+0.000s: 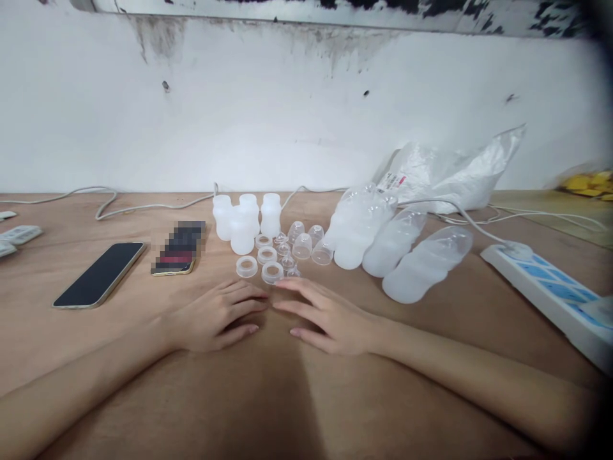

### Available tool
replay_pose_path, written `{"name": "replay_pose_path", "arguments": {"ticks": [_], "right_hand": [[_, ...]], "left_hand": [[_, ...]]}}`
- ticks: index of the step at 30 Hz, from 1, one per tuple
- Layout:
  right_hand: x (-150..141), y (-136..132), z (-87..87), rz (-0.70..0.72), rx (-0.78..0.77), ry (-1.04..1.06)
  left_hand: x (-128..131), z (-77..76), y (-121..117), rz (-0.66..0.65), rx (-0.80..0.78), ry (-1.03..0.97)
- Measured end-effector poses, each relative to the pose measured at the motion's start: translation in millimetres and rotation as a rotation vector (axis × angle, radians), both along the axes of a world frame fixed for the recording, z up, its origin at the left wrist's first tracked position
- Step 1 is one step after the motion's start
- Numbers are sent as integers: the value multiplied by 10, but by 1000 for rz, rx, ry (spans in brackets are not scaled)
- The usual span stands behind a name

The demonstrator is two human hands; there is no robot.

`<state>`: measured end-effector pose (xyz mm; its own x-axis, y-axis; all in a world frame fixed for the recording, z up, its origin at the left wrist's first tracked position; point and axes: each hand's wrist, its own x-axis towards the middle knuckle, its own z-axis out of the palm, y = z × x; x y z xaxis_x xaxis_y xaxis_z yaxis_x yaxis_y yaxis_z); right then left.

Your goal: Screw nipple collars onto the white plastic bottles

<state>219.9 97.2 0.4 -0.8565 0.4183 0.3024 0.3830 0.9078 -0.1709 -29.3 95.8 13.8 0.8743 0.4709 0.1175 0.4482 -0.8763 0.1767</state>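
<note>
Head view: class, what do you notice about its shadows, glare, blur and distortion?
Head view, shadow: a soft edge down the tabletop; head view, glare: highlights on the clear caps and plastic bag; head view, blur: yellow items look soft; head view, distortion: right corners darken, and pixel blocks cover much of one phone.

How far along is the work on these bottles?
Looks done: the capped bottles lying on the right. In hand: nothing; the left hand and right hand are empty, near the loose rings. Apparently left: four open bottles standing upright, with rings, teats and domed caps separate.
</note>
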Motion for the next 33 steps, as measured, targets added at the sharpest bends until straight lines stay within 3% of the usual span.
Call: {"name": "replay_pose_path", "arguments": {"ticks": [3, 6, 9, 20, 33], "right_hand": [[6, 100, -37, -113, 132, 158], [-6, 239, -66, -257, 239, 309], [-41, 334, -72, -354, 250, 377], [-69, 367, -91, -378, 104, 192], [-44, 346, -60, -222, -17, 241]], "left_hand": [[9, -38, 18, 10, 164, -58], [80, -96, 75, 118, 400, -182], [193, -156, 151, 197, 509, -218], [257, -203, 199, 327, 311, -224], [235, -197, 221, 229, 259, -223]]}}
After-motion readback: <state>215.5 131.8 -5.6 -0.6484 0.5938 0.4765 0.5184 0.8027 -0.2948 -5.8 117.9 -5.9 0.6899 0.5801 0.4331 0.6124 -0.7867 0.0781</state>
